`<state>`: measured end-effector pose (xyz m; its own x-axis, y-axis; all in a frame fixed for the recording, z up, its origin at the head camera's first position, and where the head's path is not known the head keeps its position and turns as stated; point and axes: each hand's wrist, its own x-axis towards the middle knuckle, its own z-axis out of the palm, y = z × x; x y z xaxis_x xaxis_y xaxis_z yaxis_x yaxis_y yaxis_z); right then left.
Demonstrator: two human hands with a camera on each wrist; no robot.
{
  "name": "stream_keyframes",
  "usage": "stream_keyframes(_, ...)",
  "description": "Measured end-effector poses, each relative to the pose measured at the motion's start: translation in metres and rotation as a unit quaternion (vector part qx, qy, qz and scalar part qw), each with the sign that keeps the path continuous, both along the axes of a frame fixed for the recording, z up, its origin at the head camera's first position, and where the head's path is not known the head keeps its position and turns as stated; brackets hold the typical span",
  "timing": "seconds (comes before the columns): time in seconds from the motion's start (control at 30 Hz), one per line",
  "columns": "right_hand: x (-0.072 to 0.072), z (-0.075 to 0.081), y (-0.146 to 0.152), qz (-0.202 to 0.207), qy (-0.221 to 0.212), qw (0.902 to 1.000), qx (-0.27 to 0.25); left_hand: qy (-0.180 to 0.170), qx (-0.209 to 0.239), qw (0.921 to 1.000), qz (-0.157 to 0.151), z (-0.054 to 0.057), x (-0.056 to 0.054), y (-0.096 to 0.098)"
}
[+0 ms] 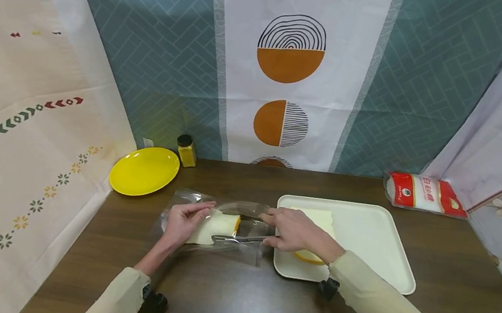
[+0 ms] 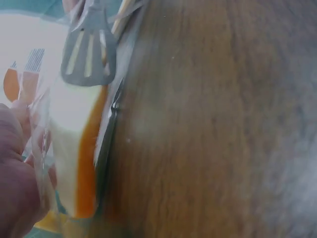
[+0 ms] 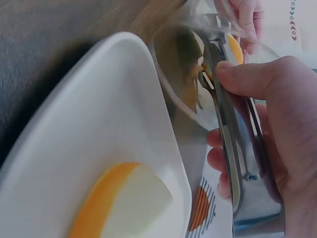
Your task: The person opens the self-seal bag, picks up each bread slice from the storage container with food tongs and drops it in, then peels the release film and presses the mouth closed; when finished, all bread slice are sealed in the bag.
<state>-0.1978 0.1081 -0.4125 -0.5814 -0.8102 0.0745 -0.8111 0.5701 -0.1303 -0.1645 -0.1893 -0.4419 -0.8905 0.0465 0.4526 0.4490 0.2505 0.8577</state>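
Note:
A thick slice of white bread with an orange crust [image 1: 215, 226] lies inside a clear plastic bag [image 1: 184, 196]. My left hand [image 1: 181, 224] pinches the bag between thumb and fingers beside the slice. In my right hand [image 1: 296, 230] is a pair of metal tongs [image 3: 247, 183], gripped with the thumb on one arm and the fingers round the other. The tongs reach through the bag's mouth; their slotted end [image 2: 89, 54] is at the slice in the left wrist view. Another bread slice [image 1: 321, 219] lies on a white tray [image 1: 370, 241], partly hidden under my right forearm.
A yellow plate [image 1: 144, 171] and a yellow bottle with a black cap [image 1: 187, 151] stand at the back left. At the back right lies a red and white packet [image 1: 427, 194]. Patterned cloths hang behind the wooden table [image 1: 232, 302] and at both sides.

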Motion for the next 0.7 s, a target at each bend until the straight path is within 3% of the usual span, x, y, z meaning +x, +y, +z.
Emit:
stream_keyframes(0.13, 0.000, -0.001, 0.000, -0.012, -0.009, 0.9999, -0.003, 0.019, 0.021, 0.9995, 0.013, -0.002, -0.001, 0.003)
stream_keyframes(0.43, 0.001, 0.003, -0.007, 0.003, 0.005, 1.0000, -0.003, 0.038, 0.027, 0.9988, -0.015, -0.001, -0.001, 0.005)
stream_keyframes(0.7, -0.002, 0.003, -0.011, -0.002, -0.001, 1.0000, 0.006, 0.022, 0.022, 0.9994, -0.016, 0.001, 0.001, 0.004)
